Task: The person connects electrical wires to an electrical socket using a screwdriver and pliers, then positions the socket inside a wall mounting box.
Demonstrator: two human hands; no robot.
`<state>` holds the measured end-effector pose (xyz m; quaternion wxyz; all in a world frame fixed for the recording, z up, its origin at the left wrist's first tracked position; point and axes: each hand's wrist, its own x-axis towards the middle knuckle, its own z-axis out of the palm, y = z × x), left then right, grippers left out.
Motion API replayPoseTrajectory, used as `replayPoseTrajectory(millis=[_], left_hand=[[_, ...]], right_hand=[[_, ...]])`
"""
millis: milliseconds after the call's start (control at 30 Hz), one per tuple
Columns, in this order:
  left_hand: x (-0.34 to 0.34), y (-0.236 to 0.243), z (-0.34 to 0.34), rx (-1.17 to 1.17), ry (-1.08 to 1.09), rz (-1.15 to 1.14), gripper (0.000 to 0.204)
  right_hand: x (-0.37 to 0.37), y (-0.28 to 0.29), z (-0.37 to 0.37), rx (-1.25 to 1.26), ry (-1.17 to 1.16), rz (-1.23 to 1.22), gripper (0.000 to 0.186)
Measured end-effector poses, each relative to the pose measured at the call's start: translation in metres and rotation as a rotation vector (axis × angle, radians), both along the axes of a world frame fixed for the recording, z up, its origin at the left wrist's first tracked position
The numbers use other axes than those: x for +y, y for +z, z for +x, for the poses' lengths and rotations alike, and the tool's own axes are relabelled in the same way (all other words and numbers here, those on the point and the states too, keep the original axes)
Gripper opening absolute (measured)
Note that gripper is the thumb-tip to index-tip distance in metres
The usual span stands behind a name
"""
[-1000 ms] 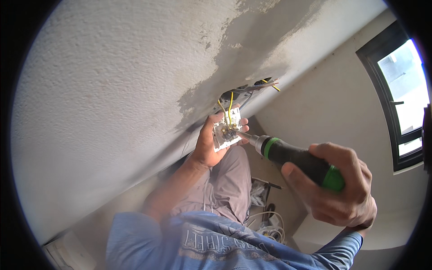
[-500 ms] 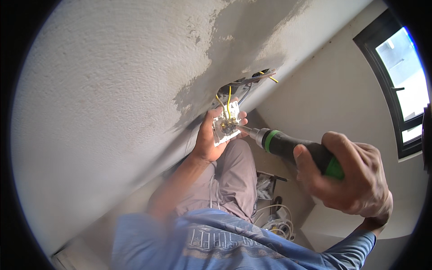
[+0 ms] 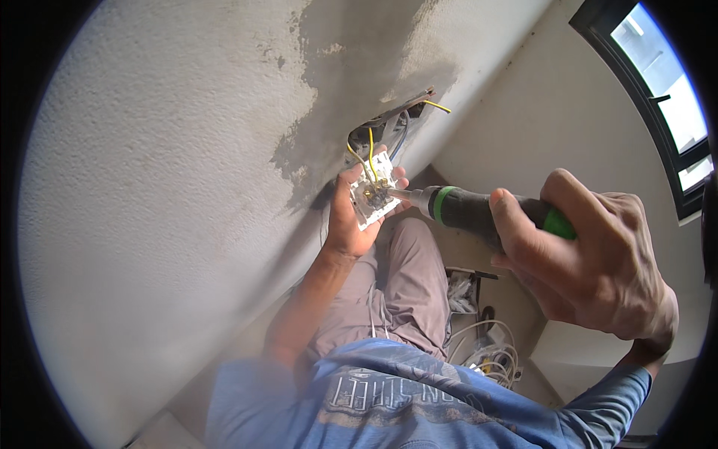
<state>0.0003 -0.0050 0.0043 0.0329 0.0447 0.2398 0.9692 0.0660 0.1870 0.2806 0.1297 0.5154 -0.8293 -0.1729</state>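
Gripping screwdriver, yellow wires crossing white plate, coiled cables near legs

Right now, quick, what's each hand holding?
Left hand: holding the white electrical fitting.
Right hand: closed around the black-and-green screwdriver.

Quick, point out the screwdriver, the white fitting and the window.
Screwdriver [image 3: 471, 212]: head view, on its dark handle.
White fitting [image 3: 375, 196]: head view, on its middle, by the terminals.
Window [image 3: 669, 75]: head view, on its glass.
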Motion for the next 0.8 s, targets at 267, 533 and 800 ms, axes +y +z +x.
replayPoseTrajectory(millis=[267, 533, 800], left_hand=[[0.003, 0.001, -0.003, 0.018, 0.024, 0.007, 0.063], [-0.012, -0.007, -0.002, 0.055, -0.074, 0.054, 0.070], [-0.017, 0.004, 0.009, 0.028, -0.117, -0.013, 0.083]], right_hand=[[0.005, 0.002, 0.002, -0.179, -0.198, -0.107, 0.059], [0.042, -0.017, -0.004, -0.269, -0.108, -0.322, 0.049], [0.152, -0.316, 0.032, -1.174, -0.628, -0.821, 0.035]])
